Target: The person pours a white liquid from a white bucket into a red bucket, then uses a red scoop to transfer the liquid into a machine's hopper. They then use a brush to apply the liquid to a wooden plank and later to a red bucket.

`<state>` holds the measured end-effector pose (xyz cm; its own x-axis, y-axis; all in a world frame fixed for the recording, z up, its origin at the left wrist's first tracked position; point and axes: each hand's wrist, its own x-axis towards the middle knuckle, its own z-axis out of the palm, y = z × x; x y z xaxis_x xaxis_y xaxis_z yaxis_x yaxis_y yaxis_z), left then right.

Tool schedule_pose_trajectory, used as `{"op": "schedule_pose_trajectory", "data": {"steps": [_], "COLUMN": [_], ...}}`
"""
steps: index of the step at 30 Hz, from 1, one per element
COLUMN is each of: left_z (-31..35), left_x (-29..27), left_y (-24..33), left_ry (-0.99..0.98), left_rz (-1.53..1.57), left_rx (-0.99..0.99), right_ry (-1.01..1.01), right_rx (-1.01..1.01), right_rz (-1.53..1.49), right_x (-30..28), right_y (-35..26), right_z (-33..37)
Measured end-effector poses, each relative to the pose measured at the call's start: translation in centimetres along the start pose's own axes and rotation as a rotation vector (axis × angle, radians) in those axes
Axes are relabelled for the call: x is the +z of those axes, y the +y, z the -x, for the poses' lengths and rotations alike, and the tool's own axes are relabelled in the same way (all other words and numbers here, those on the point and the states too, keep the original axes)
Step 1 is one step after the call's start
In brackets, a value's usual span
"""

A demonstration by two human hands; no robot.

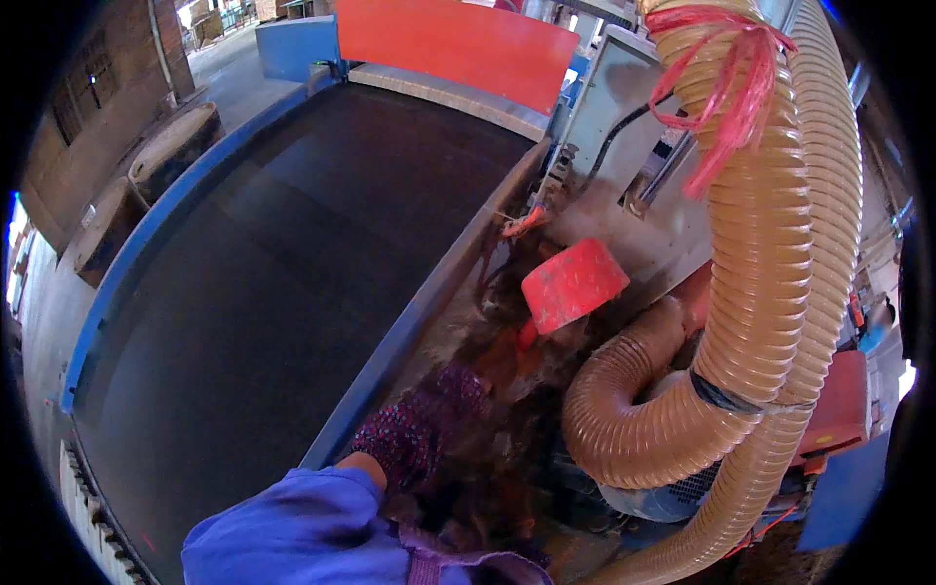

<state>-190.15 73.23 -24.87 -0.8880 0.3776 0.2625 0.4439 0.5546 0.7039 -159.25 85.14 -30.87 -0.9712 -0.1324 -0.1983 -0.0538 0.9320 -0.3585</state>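
Note:
From the lower edge comes my left arm in a loose blue sleeve (292, 531), with a strip of bare wrist showing. My left hand (444, 400) wears a dark fabric glove with small pink and blue dots and reaches into a shadowed recess beside the belt. Its fingers are lost in the shadow, so their grip does not show. Just beyond it is a red plastic scoop (575, 285), tilted, its short handle end pointing down toward the hand. Whether hand and handle touch is unclear. My right hand does not show.
A wide black conveyor belt (292, 283) with a blue side rail (146, 239) fills the left. Thick tan ribbed hoses (756, 253), tied with pink plastic ribbon (736, 93), loop down on the right. A red panel (458, 49) crosses the belt's far end; a grey metal cabinet (614, 112) stands beside it.

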Motion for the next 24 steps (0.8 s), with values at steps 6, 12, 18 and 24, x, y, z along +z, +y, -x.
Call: {"op": "schedule_pose_trajectory", "data": {"steps": [6, 12, 18, 24], "left_z": [0.7, 3.3, 7.3, 16.6], "left_x": [0.9, 1.2, 5.5, 3.4], "left_y": [0.6, 1.0, 6.2, 4.0], "left_ry": [-0.006, -0.025, -0.204, -0.537], "left_rz": [0.028, 0.024, 0.144, 0.078], "left_rx": [0.012, 0.007, 0.076, 0.026], "right_ry": [-0.019, -0.018, -0.156, 0.181], "right_rx": [0.013, -0.01, 0.273, 0.118], "right_rz": [0.023, 0.028, 0.065, -0.248], "right_x": [0.3, 1.0, 3.5, -10.3], "right_y": [0.6, 0.8, 5.4, -9.2], "right_z": [0.9, 1.4, 4.7, 1.9]}}
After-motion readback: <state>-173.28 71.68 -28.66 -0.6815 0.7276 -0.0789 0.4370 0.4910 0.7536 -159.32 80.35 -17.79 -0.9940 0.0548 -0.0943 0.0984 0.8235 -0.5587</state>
